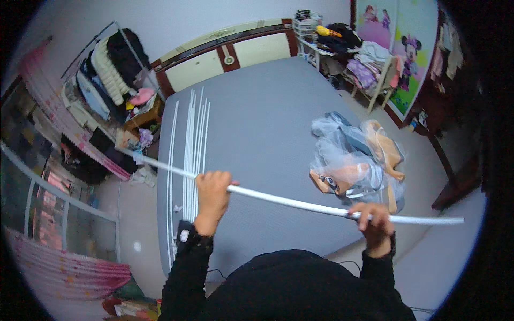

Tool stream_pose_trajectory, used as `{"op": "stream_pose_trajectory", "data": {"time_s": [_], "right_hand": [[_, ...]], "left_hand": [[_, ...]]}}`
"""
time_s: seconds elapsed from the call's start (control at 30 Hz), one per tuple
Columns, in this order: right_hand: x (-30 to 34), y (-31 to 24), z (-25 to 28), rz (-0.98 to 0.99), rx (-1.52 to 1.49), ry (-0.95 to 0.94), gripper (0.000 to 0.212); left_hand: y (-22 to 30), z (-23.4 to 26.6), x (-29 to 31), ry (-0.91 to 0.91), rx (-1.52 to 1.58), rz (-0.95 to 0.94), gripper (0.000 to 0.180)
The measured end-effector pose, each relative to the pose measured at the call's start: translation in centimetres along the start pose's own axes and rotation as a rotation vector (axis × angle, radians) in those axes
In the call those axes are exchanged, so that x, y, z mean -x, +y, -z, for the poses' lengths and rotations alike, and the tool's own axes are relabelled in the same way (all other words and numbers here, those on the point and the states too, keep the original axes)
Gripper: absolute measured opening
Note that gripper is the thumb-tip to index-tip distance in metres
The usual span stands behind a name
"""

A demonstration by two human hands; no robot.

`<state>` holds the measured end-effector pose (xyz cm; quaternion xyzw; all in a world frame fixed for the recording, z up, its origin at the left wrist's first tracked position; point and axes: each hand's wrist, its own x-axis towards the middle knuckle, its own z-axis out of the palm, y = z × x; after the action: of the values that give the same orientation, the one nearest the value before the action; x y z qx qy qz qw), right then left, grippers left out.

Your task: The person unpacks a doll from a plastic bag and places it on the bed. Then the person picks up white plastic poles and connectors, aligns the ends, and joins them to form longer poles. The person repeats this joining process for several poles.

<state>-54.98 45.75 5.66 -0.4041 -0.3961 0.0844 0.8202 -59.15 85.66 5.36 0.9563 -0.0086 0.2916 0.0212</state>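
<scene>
A long white rod (289, 201) stretches across in front of me above the bed, its left end farther off and its right end past the bed's side. My left hand (213, 188) is wrapped round it left of the middle. Toward its right part, my right hand (373, 222) grips it too, fingers curled over the top. Several more thin white rods (190, 144) lie lengthwise on the bed's left side, partly hidden by my left hand and forearm. What the rod is made for cannot be told.
The grey bed (257, 123) has a cream and brown headboard (225, 51). On its right lies a heap of clear plastic and orange-and-grey cloth (356, 160). A clothes rack (110, 69) stands at left, a laden chair (372, 80) at far right, and pink curtains (69, 267) hang at left.
</scene>
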Motion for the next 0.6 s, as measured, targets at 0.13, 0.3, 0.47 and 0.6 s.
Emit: {"op": "stream_pose_trajectory", "data": {"time_s": [0.13,0.3,0.47,0.6], "right_hand": [[2.5,-4.6,0.9,0.080,0.218,0.214,0.051],[2.9,-8.5,0.7,0.193,0.434,0.027,0.049],[1.6,-7.1,-0.8,0.138,0.627,0.288,0.047],[-1.1,-5.0,0.1,-0.024,0.880,0.244,0.040]], "left_hand": [[4.2,-1.0,-5.3,0.134,0.078,-0.131,0.029],[8.1,-2.1,-11.6,0.068,0.181,-0.096,0.028],[11.0,-3.0,-11.5,-0.188,0.285,-0.230,0.039],[12.9,-2.9,-6.7,-0.377,0.383,-0.349,0.035]]}}
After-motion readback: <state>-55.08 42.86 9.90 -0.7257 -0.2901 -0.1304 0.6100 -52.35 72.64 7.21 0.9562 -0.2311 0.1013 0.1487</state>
